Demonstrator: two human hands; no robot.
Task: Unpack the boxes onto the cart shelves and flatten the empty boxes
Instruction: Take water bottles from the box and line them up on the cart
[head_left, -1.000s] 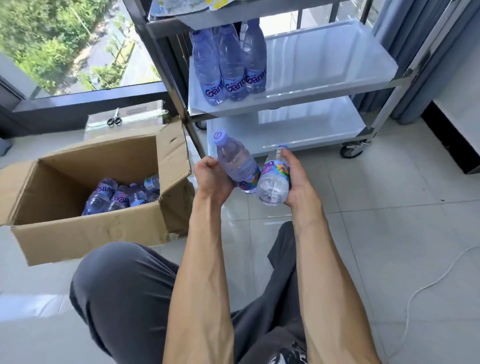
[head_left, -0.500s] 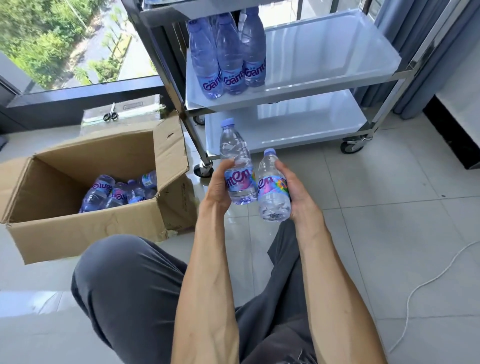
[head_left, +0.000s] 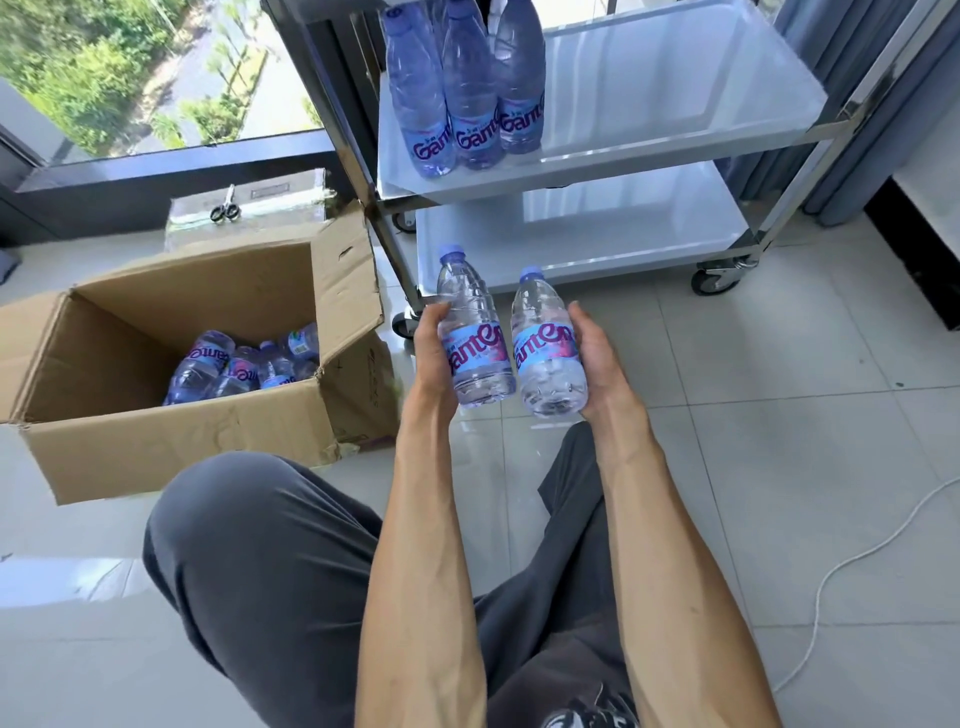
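With your left hand (head_left: 434, 353) and right hand (head_left: 597, 358) each wrapped around a clear plastic water bottle (head_left: 470, 332) mid-frame, crowding the steel cart shelf (head_left: 675, 104) above risks toppling the standing bottles (head_left: 467, 93).

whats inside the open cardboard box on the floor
Several water bottles lie on their sides at the right end of the cardboard box. The near wall hides the box floor in front, so an exact count isn't possible.

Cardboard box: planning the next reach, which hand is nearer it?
Left. The left hand holds a bottle just right of the cardboard box; the right hand is farther right.
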